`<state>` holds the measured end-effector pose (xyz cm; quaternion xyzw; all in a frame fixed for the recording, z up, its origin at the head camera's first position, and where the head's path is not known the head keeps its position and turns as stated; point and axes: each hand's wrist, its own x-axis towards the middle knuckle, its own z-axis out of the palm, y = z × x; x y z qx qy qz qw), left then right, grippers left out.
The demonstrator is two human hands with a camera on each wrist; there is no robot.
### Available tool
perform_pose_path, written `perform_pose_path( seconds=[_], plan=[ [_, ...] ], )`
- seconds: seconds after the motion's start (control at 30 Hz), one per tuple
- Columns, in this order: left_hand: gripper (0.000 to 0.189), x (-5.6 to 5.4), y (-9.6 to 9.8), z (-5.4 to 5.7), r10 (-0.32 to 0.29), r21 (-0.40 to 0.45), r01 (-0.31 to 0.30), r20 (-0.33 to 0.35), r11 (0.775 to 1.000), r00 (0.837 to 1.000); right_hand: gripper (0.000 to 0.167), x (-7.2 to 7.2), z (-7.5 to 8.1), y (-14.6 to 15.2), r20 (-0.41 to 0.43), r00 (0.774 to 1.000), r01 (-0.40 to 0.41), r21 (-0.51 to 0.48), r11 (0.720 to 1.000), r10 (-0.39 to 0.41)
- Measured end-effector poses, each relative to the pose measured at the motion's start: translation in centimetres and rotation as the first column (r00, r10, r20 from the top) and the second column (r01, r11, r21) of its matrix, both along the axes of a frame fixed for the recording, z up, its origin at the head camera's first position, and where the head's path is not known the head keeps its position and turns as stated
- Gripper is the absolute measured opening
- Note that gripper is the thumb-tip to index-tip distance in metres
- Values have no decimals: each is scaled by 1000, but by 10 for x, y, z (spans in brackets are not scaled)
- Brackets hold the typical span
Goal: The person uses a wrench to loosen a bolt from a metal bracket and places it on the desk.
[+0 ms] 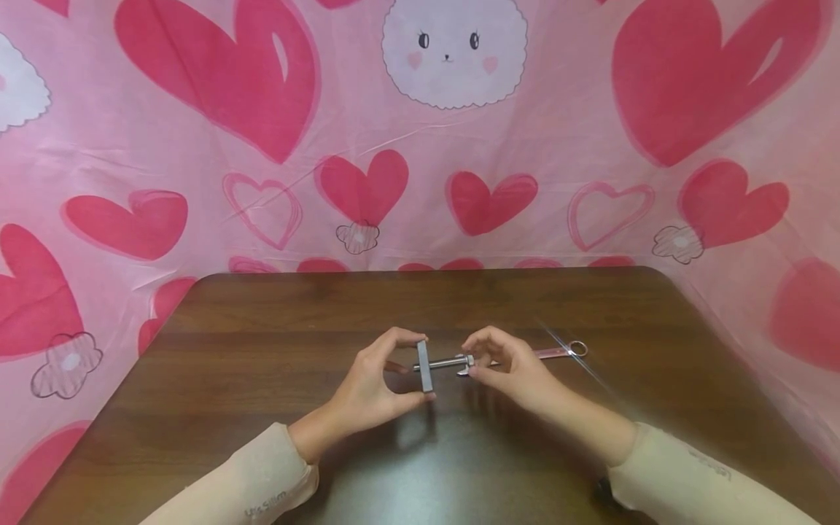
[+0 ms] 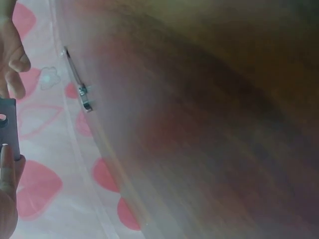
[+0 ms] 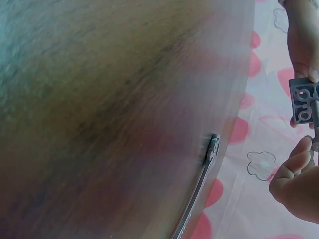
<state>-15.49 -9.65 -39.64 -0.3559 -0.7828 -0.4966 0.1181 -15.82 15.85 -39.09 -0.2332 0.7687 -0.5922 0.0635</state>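
A grey metal block with cut-out holes [image 1: 425, 367] stands on edge between the thumb and fingers of my left hand [image 1: 374, 386], held above the table. A silver bolt [image 1: 446, 363] runs through the block, its tip showing on the left side. My right hand [image 1: 518, 372] pinches the bolt at its head end, thumb below and fingers above. In the right wrist view the block's face [image 3: 302, 99] shows several openings, with the bolt shank in front of it. Behind the right hand an adjustable wrench [image 1: 554, 353] lies on the table, partly hidden by that hand.
The brown wooden table [image 1: 262, 313] extends around both hands to a rounded far edge. A pink cloth with hearts [image 1: 492, 204] hangs behind it and along both sides. A small dark object [image 1: 607, 492] is partly hidden by the right sleeve.
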Motion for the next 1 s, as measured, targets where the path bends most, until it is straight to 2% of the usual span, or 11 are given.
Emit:
perform_pose_path(
  seconds=[0.17, 0.27, 0.43, 0.57, 0.73, 1.0],
  plan=[
    [69, 0, 1, 1, -4, -1, 4, 9, 1000, 1000, 28, -1, -1, 2, -7, 1000, -3, -12, 1000, 3],
    [68, 1, 1, 1, -7, -5, 7, 11, 1000, 1000, 28, -1, 0, 4, 16, 1000, 1, 9, 1000, -2],
    [68, 1, 1, 0, -9, -20, 9, -1, 1000, 1000, 24, -2, 3, 6, 135, 990, 22, 52, 998, -29],
    [68, 2, 1, 0, -7, -32, 7, -14, 999, 1000, 27, -3, 4, 6, 199, 980, -25, 36, 999, 17],
    [67, 1, 1, -1, -11, -41, 9, -27, 999, 1000, 28, -3, 2, 4, 205, 977, -68, 10, 998, 65],
    [67, 1, 3, -1, -19, -42, 17, -41, 999, 999, 27, -3, 3, 3, 202, 978, -54, -11, 998, 55]
  ],
)
